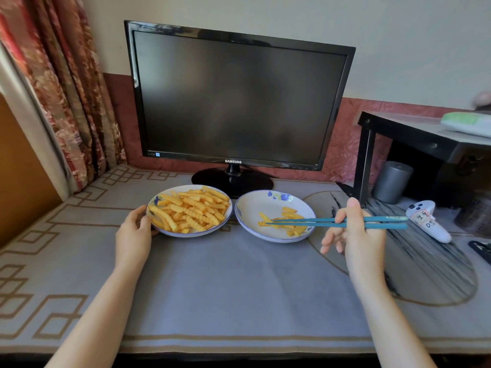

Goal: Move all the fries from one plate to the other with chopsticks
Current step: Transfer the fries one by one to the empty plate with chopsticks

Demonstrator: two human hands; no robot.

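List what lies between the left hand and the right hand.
Head view: two plates side by side, the left plate heaped with fries, the right plate holding a few under the chopsticks.

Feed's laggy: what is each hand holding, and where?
Right hand grips the chopsticks behind their middle, toward the back ends. Left hand holds the fuller plate by its left rim.

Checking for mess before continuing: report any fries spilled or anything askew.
Nothing stands out. All fries lie inside the left plate or the right plate, none on the cloth. The right hand holds the chopsticks over the right plate; the left hand holds the left plate's rim.
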